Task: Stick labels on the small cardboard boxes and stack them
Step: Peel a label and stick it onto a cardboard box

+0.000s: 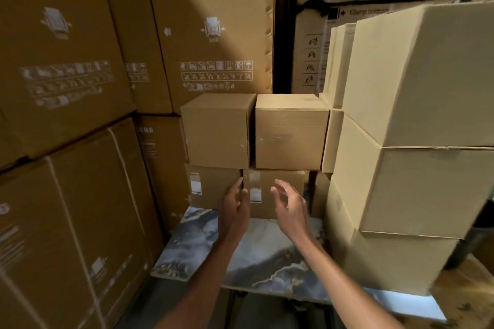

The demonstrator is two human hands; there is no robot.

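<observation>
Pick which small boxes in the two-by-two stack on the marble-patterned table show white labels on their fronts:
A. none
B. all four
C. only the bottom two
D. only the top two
C: the bottom left box and bottom right box each show a white label, while the top left box and top right box have plain fronts.

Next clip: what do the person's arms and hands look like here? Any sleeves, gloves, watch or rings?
Both forearms are bare for as far as the view shows them; no sleeve edge shows. The left hand and right hand wear no gloves. No watch or band shows at either wrist, and no ring can be made out, though the picture is dim and a little blurred.
</observation>
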